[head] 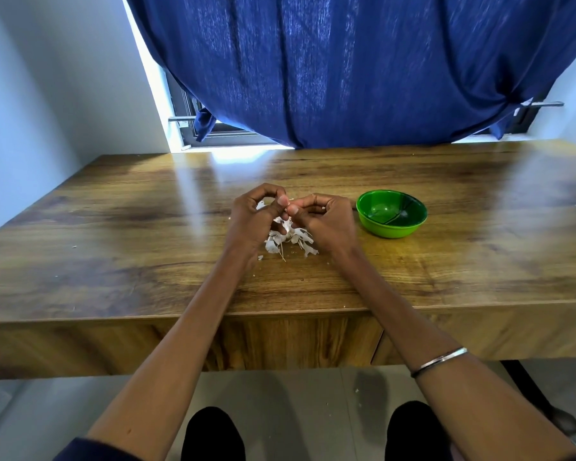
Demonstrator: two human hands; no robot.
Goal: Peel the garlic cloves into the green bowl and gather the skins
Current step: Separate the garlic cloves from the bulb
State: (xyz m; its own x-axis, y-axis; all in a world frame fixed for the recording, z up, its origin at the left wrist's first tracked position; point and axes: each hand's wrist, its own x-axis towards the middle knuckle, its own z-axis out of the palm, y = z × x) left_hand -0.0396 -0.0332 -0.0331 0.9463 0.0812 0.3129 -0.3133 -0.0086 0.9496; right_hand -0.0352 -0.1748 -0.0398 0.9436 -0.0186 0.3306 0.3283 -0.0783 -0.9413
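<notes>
Left hand (253, 214) and right hand (323, 216), fingers curled, pinch a garlic clove (287, 209), mostly hidden, above the skins (290, 239) at desk (113, 227) centre. Green bowl (391, 213) lies at 3 o'clock. Risk: tugged skin scattering flakes off the pile.

Wooden tabletop (113, 227) spanned mid-frame, glare on its far edge. Blue curtain (346, 68) filled the top centre, covering a window (193, 128) with daylight leaking at its left side. White wall (47, 78) upper left, grey floor (296, 394) at the bottom.
</notes>
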